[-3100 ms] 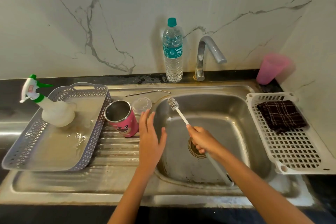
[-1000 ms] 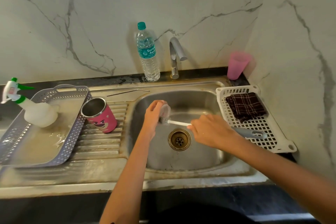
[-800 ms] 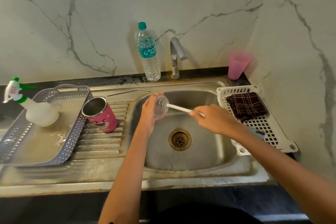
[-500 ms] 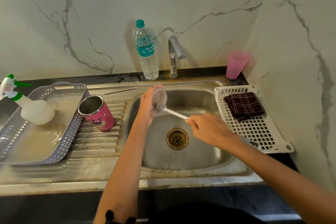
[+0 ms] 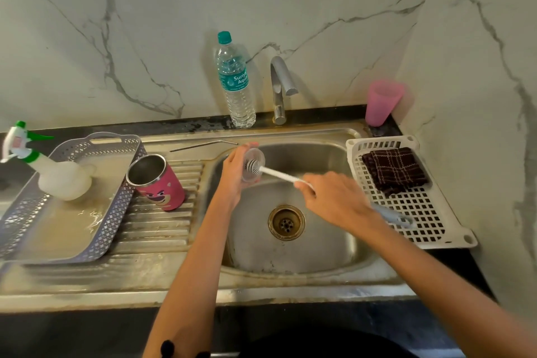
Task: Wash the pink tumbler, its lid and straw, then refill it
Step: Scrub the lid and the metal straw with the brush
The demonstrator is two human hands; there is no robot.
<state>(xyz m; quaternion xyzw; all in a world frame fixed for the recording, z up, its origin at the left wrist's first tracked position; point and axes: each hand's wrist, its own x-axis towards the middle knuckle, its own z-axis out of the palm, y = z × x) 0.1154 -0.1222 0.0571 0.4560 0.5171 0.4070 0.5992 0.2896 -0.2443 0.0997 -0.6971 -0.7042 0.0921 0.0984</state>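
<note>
Holds the lid (image 5: 253, 164) on edge in the left hand (image 5: 234, 174), fingers curled round its rim, above the back left corner of the sink (image 5: 290, 256). Turns the lid's open face to the right, toward the other hand. Grips the brush (image 5: 279, 175) in the right hand (image 5: 334, 200), fingers closed round the white stem, over the basin just right of the drain (image 5: 286, 222). Pushes the bristle head into the lid's hollow, touching it. Lets the grey handle end stick out past the wrist, above the basket (image 5: 421, 229). Has the two hands apart, linked only by brush and lid.

Shows the tumbler (image 5: 159, 186) standing on the ribbed drainboard (image 5: 157, 227) left of the basin, mouth open and lidless, steel inside, pink outside with a bear face. Places it just beside the right wall of the tray (image 5: 116, 212); cannot tell whether touching. Shows the straw (image 5: 203, 145), thin metal with a bent right end, lying on the ledge behind the drainboard, apart from the tumbler, its bend near the left fingertips.

Has a spray bottle (image 5: 58, 177) resting in the wet tray, nozzle over the left rim. Shows a water bottle (image 5: 236, 87) upright against the wall just left of the tap (image 5: 280, 87), and a pink cup (image 5: 382, 102) in the right corner. Shows a dark checked cloth (image 5: 395, 171) folded at the basket's far end.
</note>
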